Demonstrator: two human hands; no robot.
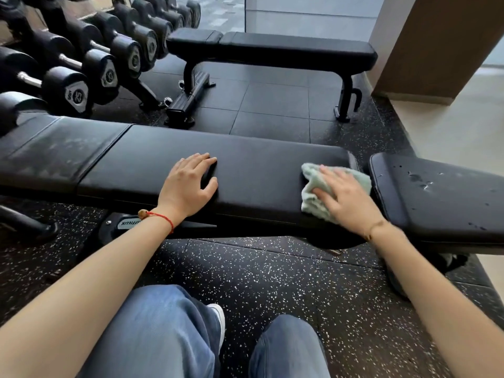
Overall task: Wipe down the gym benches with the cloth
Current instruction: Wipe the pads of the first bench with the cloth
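My right hand (345, 196) presses flat, fingers spread, on the cloth (313, 186) at the right end of the near bench (259, 165), my left hand (188, 184) braces open, and the far bench (272, 47) looks unwiped.

I am looking into a gym, in its free-weights corner. At ten o'clock a rack (141, 91) holds a row of black dumbbells (81, 85) with chrome handles and weight numbers on their end caps. Straight ahead of me runs a long padded bench (136, 159) in black vinyl, and at twelve o'clock a second bench (272, 49) stands on a steel frame. The floor (272, 282) under me is black rubber matting flecked with white, the kind laid under weights, changing to plain dark tiles between the benches.
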